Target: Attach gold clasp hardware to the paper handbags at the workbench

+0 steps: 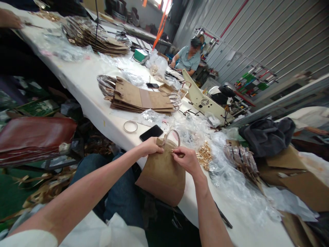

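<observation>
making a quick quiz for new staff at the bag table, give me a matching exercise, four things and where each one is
Things:
1. brown bag
2. loose ring
3. gold fittings
4. dark cloth

Places:
a. heaped just right of the right hand
b. flat on the white table, left of the black phone
c. top edge held by the left hand and the right hand
d. bunched up towards the far right of the table

Pairs: 1-c, 2-b, 3-a, 4-d

Tiny gold fitting (172,151) at the fingertips of the right hand (189,160), too small for detail; co-worker's hand (9,19) half beyond the left edge.
</observation>
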Available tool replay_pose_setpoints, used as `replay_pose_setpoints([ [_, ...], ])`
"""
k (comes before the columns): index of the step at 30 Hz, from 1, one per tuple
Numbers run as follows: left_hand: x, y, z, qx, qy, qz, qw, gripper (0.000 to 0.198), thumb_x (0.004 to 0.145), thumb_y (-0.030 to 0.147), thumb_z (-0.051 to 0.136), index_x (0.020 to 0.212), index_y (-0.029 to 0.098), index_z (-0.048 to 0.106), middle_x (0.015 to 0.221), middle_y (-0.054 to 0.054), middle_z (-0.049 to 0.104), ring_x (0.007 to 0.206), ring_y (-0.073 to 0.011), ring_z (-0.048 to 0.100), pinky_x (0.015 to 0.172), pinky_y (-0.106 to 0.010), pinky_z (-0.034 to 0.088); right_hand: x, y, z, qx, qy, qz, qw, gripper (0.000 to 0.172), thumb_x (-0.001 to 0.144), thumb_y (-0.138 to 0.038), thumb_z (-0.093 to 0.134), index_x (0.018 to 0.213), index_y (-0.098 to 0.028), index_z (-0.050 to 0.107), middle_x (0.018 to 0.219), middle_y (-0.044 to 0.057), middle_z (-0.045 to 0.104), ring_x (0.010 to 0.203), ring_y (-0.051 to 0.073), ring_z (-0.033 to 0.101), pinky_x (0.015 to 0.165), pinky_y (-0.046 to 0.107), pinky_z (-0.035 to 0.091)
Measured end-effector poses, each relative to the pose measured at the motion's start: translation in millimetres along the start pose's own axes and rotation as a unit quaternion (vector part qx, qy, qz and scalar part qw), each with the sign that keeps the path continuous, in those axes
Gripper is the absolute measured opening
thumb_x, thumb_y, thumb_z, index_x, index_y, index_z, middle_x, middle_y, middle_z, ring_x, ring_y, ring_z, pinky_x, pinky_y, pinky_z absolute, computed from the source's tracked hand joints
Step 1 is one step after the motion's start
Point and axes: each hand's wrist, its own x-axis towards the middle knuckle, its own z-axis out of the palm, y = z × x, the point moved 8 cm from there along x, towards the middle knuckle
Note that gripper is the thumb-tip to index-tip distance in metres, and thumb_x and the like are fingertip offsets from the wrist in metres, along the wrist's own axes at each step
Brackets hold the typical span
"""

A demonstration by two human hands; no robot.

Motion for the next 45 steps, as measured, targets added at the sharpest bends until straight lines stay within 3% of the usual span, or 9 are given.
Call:
replay_pose_setpoints([
  [15, -0.5, 0.1, -2.4, -0.004, 0.025, -0.012, 1.000, 0.027, 0.063, 0.009, 0.088, 0.088, 0.014, 0.080, 0.091, -0.008, 0.082, 0.080, -0.0229, 0.074, 0.070, -0.028, 0.057, -3.4, -8.9, 11.7, -0.033, 0.018, -0.038, 0.999, 0.010, 0.093, -0.020, 0.068, 0.087, -0.022, 0.075, 0.088, 0.005, 0.077, 0.077, 0.021, 0.071, 0.073, 0.034, 0.057],
  [22, -2.9, 0.8, -2.0, 0.011, 0.029, -0.003, 1.000, 0.025, 0.063, 0.009, 0.087, 0.087, 0.014, 0.080, 0.089, -0.007, 0.082, 0.076, -0.0201, 0.072, 0.069, -0.026, 0.053, -6.7, -9.4, 10.6, -0.006, 0.013, -0.052, 0.999, 0.012, 0.097, -0.023, 0.069, 0.090, -0.023, 0.079, 0.101, 0.007, 0.080, 0.089, 0.024, 0.076, 0.085, 0.037, 0.063],
  [29, -5.6, 4.5, -0.7, 0.026, 0.027, 0.013, 0.999, 0.021, 0.065, 0.011, 0.085, 0.085, 0.013, 0.079, 0.087, -0.007, 0.080, 0.073, -0.0192, 0.070, 0.067, -0.025, 0.051, -5.0, -15.4, 11.4, -0.025, 0.015, -0.055, 0.998, 0.019, 0.100, -0.024, 0.070, 0.085, -0.024, 0.081, 0.098, 0.006, 0.080, 0.086, 0.022, 0.077, 0.081, 0.034, 0.064],
  [34, -13.9, 15.6, 1.8, 0.041, 0.023, 0.044, 0.998, 0.022, 0.066, 0.010, 0.083, 0.087, 0.013, 0.079, 0.085, -0.004, 0.079, 0.075, -0.0185, 0.069, 0.067, -0.024, 0.049, -3.2, -23.8, 16.5, -0.085, 0.001, -0.058, 0.995, 0.026, 0.101, -0.020, 0.066, 0.079, -0.023, 0.079, 0.093, 0.007, 0.079, 0.080, 0.021, 0.074, 0.078, 0.033, 0.061],
  [39, -18.7, 21.3, 9.7, 0.036, -0.006, 0.085, 0.996, 0.024, 0.070, 0.011, 0.079, 0.095, 0.013, 0.080, 0.091, -0.004, 0.081, 0.081, -0.0192, 0.071, 0.075, -0.025, 0.051, -2.4, -23.3, 15.8, -0.052, -0.022, -0.071, 0.996, 0.026, 0.099, -0.020, 0.066, 0.077, -0.024, 0.079, 0.096, 0.005, 0.080, 0.079, 0.019, 0.074, 0.076, 0.031, 0.061],
  [45, -20.8, 20.4, 10.2, 0.012, 0.017, 0.075, 0.997, 0.020, 0.070, 0.010, 0.078, 0.090, 0.012, 0.079, 0.086, -0.003, 0.079, 0.077, -0.0174, 0.069, 0.072, -0.024, 0.049, 1.8, -24.9, 15.0, -0.056, -0.055, -0.091, 0.993, 0.026, 0.098, -0.018, 0.065, 0.076, -0.024, 0.078, 0.094, 0.004, 0.079, 0.076, 0.017, 0.073, 0.071, 0.028, 0.058],
])
